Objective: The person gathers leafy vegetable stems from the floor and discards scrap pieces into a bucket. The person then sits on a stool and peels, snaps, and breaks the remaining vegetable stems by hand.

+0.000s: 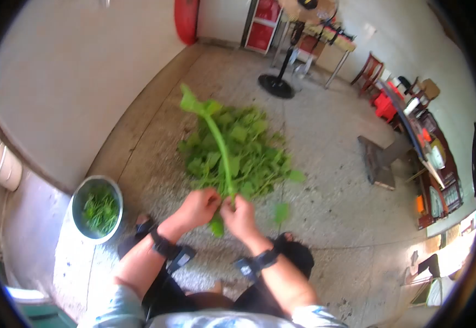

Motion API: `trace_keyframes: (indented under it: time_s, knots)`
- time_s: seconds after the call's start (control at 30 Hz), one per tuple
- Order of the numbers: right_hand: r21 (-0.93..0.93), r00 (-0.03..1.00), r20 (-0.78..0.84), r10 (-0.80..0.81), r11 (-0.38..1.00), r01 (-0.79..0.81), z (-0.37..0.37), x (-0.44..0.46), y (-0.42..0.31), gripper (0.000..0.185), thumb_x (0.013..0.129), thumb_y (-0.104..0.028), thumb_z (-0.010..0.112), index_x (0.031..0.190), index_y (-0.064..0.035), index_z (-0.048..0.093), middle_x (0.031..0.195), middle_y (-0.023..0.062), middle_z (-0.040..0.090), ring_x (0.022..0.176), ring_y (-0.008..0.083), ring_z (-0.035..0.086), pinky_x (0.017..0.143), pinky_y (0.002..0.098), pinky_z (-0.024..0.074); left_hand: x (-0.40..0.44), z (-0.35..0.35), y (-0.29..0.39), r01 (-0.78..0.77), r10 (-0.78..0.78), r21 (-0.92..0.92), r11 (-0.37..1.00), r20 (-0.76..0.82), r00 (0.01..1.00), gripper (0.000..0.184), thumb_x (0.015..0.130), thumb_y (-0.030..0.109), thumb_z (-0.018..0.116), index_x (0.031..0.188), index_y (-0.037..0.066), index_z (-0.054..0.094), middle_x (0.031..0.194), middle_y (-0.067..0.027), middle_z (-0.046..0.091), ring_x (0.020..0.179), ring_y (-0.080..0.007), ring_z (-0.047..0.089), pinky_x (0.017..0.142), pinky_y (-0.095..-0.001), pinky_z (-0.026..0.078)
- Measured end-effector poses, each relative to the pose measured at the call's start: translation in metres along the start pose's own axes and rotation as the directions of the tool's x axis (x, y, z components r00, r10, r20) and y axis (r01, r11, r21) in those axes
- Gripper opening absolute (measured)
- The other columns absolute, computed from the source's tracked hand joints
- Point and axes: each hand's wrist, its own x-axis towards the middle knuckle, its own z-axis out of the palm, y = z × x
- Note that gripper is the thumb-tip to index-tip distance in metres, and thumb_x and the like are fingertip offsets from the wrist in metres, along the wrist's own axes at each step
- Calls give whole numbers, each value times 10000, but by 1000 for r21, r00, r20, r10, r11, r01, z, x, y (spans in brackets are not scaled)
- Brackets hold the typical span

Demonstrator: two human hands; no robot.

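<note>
Leaning forward and to the left from my fingers, the long green stem [222, 147] stands in front of me, its lower end at my hands and its leafy tip [193, 103] at the far end. Its long axis runs mostly away from my body, with a slight bend. My right hand [239, 217] is the nearer one: its thumb and fingers are closed around the stem's base, as far as I can judge. My left hand [202, 205] sits just beside that base, fingers curled in; blur keeps me from telling whether the fingertips meet or pinch anything. Below and between my hands hangs a blurred green piece [216, 226]; I can't tell whether it joins the stem.

Behind the stem, the heap of leafy greens [251, 150] lies on the floor [331, 218], straight ahead of both hands. A lone leaf [281, 212] shows to the right of my right hand. Well off to my left, nearer my left arm, stands the round basin [93, 186] with cut-looking greens [100, 210] inside.
</note>
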Motion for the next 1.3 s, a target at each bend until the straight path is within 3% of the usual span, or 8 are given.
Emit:
trace_keyframes:
  time_s: [0.13,0.4,0.47,0.6,0.8,0.87,0.97,1.3]
  knots:
    - [34,998,42,52,998,-54,-6,-1,-7,100,743,-98,568,746,-8,526,569,117,540,484,169,520,462,291,406,0,7,-9,-142,144,32,989,-81,986,102,768,100,537,806,8,554,665,-143,560,599,-177,551,541,-311,428]
    - [92,990,109,91,991,-102,-17,3,-15,79,747,-64,563,734,-3,514,550,53,521,481,101,487,450,255,386,-1,3,7,-48,46,-37,998,-46,998,86,755,64,549,818,6,538,692,-137,565,648,-240,564,571,-324,435]
    - [113,992,104,78,990,-90,-16,4,-9,77,749,-64,563,737,-5,515,551,45,512,478,91,460,450,248,376,0,7,6,-282,324,255,925,-139,936,75,728,44,547,794,13,531,719,-137,552,730,-291,545,627,-355,439]
    - [164,992,101,74,982,-90,-20,3,-10,74,750,-68,564,733,-11,519,559,20,495,499,78,440,461,242,368,-4,8,12,-294,350,315,902,-135,927,74,708,34,542,778,18,522,736,-138,540,795,-326,514,668,-381,431]
    - [197,986,137,96,973,-122,-22,3,-11,73,753,-73,558,729,-19,515,572,-8,477,513,59,413,472,222,352,-2,2,12,-176,181,57,983,-83,980,95,711,45,546,795,2,536,733,-137,560,716,-272,555,634,-340,443]
    - [203,983,149,110,969,-139,-23,4,-14,74,754,-72,555,727,-19,513,575,-13,474,513,54,405,471,216,345,-2,0,12,12,-11,-149,989,5,1000,112,732,69,561,814,-6,545,719,-102,571,677,-162,549,617,-294,438]
    - [224,981,152,122,962,-154,-23,3,-14,77,757,-71,552,717,-19,511,571,-23,465,512,43,394,465,211,335,-2,-6,15,103,-99,-214,971,27,995,114,755,89,571,813,-6,549,706,-51,564,683,-92,507,612,-256,426]
    - [242,981,142,135,956,-167,-25,4,-15,69,765,-62,540,721,-18,514,575,-43,454,507,29,383,450,201,317,-1,-15,-4,215,-194,-525,823,96,976,85,801,87,542,865,39,513,742,20,521,700,-52,482,632,-211,416]
